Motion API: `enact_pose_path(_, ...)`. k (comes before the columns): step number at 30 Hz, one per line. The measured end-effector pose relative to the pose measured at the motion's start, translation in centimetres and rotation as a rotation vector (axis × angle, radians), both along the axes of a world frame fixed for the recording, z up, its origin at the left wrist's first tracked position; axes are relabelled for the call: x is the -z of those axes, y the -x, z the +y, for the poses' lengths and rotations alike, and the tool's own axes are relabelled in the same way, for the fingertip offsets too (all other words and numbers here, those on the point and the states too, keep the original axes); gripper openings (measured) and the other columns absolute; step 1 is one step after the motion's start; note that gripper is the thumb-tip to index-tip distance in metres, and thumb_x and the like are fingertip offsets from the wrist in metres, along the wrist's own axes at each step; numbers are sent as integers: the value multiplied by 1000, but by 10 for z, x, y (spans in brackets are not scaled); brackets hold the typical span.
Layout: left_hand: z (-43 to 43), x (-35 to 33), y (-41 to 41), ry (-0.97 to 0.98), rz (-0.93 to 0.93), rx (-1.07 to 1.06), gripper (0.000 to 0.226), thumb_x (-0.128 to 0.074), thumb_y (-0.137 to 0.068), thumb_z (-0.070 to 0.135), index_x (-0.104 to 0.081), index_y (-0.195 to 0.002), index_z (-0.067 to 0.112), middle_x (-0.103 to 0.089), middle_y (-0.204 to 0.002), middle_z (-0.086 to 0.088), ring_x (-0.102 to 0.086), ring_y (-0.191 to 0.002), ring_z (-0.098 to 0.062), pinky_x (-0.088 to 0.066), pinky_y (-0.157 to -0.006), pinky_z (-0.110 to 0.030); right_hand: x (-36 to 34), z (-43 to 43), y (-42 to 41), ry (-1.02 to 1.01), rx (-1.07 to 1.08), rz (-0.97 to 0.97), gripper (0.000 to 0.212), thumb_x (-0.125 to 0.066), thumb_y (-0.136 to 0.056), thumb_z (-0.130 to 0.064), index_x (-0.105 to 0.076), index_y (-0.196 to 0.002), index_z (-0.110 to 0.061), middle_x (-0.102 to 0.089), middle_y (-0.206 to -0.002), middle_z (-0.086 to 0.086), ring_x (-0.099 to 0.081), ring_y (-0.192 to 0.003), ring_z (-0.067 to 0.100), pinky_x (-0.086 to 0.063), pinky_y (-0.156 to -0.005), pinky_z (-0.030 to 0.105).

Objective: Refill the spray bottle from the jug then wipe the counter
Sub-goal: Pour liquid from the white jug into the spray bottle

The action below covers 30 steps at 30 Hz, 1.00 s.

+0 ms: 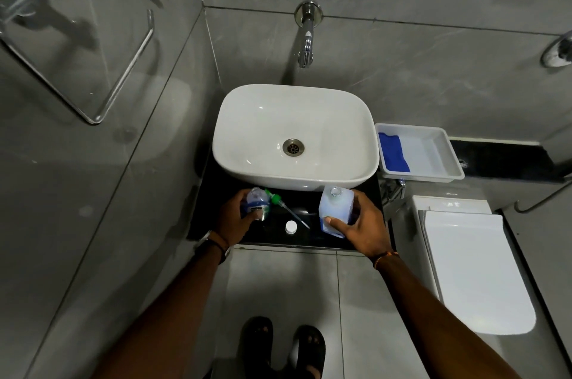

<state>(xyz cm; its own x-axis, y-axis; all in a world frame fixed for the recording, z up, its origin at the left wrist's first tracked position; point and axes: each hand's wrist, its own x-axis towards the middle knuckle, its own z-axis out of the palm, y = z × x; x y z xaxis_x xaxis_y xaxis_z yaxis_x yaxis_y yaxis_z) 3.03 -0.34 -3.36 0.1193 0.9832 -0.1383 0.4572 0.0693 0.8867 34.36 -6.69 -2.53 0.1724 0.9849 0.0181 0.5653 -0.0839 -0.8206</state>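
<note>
At lower centre, the uncapped spray bottle (257, 200) is held in the left hand (233, 221), the open jug (335, 211) in the right hand (363, 228); liquid could be spilled onto the counter (309, 208) if the narrow neck is missed.

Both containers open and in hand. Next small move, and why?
Probably lift the jug in the right hand over to the spray bottle held by the left hand and tip it to pour. Both mouths look open: the white cap and the green sprayer head lie on the counter.
</note>
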Motion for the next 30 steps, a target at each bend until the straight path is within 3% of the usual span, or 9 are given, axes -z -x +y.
enact_pose_path(5,3,-30,-12,-58,46,76,53,-78,-81,5,-57,-130,1,-67,-124,-18,-66,-111,-28,-57,-95,-37,-33,3,4,-144,21,4,72,-92,-67,-46,-58,-128,-28,-62,-121,-11,-60,-112,10,-58,-88,31)
enact_pose_path(8,3,-50,-21,-78,29,109,54,-77,-82,4,-56,-132,0,-68,-125,-18,-67,-112,-28,-57,-95,-34,-61,7,9,-188,12,-28,73,-90,-66,-50,-58,-128,-27,-61,-116,-11,-59,-108,10,-56,-86,29)
enact_pose_path(11,0,-70,-29,-80,-13,124,53,-75,-83,2,-55,-132,0,-68,-123,-18,-68,-111,-30,-59,-95,-42,-91,10,15,-223,-10,-105,74,-88,-65,-56,-57,-128,-32,-57,-112,-14,-55,-101,2,-48,-82,19)
enact_pose_path(16,0,-98,-37,-73,-63,174,52,-76,-84,5,-54,-132,5,-69,-122,-14,-68,-110,-27,-58,-97,-47,-131,15,21,-247,-84,-277,73,-78,-67,-63,-50,-130,-40,-54,-109,-9,-58,-95,12,-55,-76,32)
enact_pose_path(21,-1,-115,-43,-108,-49,216,48,-74,-86,9,-55,-130,10,-69,-121,-12,-67,-112,-26,-56,-99,-48,-152,22,28,-226,-126,-488,75,-77,-66,-61,-48,-131,-39,-52,-104,-6,-59,-88,20,-56,-65,34)
enact_pose_path(30,-5,-124,-52,-140,-9,231,51,-75,-87,15,-52,-132,13,-67,-126,-10,-64,-116,-26,-57,-99,-47,-161,30,37,-196,-148,-705,79,-81,-68,-53,-52,-137,-30,-56,-107,5,-60,-93,29,-57,-70,39)
